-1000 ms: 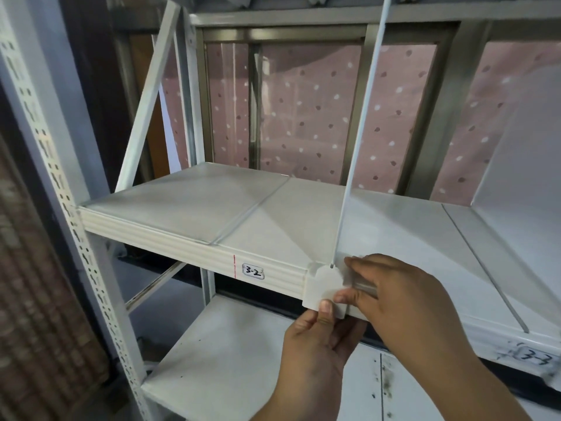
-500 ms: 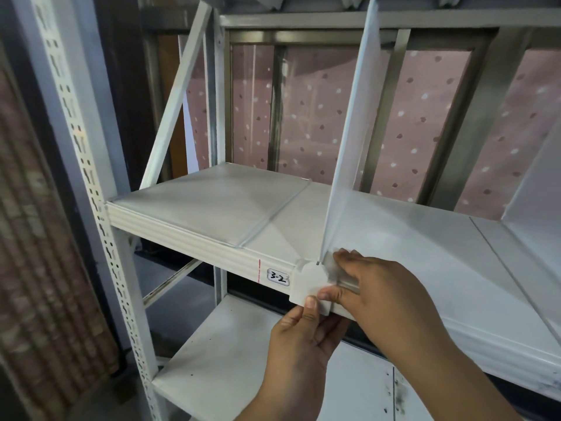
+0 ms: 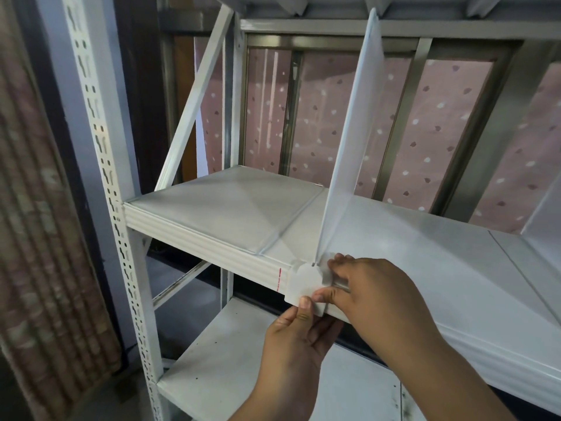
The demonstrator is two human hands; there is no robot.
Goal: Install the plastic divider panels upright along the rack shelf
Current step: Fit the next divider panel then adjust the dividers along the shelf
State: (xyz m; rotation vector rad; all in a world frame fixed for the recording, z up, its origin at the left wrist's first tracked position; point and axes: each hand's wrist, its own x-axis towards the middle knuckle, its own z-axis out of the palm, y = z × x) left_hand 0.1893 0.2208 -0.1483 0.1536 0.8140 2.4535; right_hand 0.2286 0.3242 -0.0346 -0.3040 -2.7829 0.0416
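Observation:
A translucent white plastic divider panel [image 3: 349, 132] stands upright on the white rack shelf [image 3: 230, 214], running from the front lip to the back. Its white front clip [image 3: 303, 284] hangs over the shelf's front edge. My left hand [image 3: 294, 344] reaches up from below, thumb pressed on the clip's lower edge. My right hand [image 3: 373, 296] pinches the clip's right side between thumb and fingers. A second divider panel [image 3: 543, 220] shows at the far right edge.
A perforated white upright post [image 3: 103, 165] stands at the left, with a diagonal brace [image 3: 194, 98] behind it. A lower shelf [image 3: 218, 372] lies under my hands. Behind the rack is a metal-framed window with pink dotted curtain [image 3: 324, 117]. A brick wall [image 3: 39, 238] is at far left.
The divider and its clip have slid left along the front lip and now cover the "3-2" label. Both hands kept their hold on the clip.

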